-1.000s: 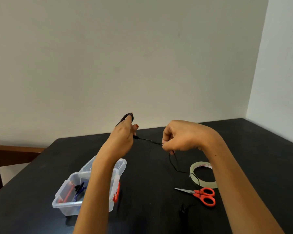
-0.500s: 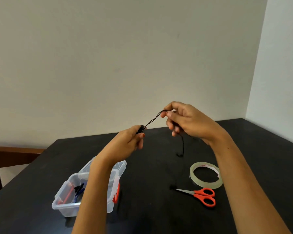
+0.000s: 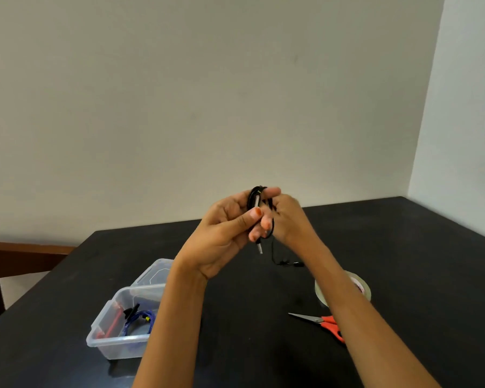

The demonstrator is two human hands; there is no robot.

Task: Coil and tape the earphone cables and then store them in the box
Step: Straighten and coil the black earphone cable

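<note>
A black earphone cable (image 3: 254,198) is looped into a coil held up above the table. My left hand (image 3: 224,231) grips the coil, thumb across it, and the plug sticks out below the fingers. My right hand (image 3: 284,219) is right behind the coil, fingers curled round the cable. A short loose tail with the earbuds (image 3: 287,263) hangs below my right wrist. The clear plastic box (image 3: 107,327) stands open at the lower left with a blue and a red cable inside.
A roll of clear tape (image 3: 363,287) lies on the black table (image 3: 403,247) to the right, partly hidden by my right forearm. Red-handled scissors (image 3: 324,322) lie just in front of it. The box lid (image 3: 154,271) lies behind the box. A wooden chair is at far left.
My hands have come together; the stretched cable has been wound onto the coil in my left hand. Only a short tail hangs now, and the coil is higher.
</note>
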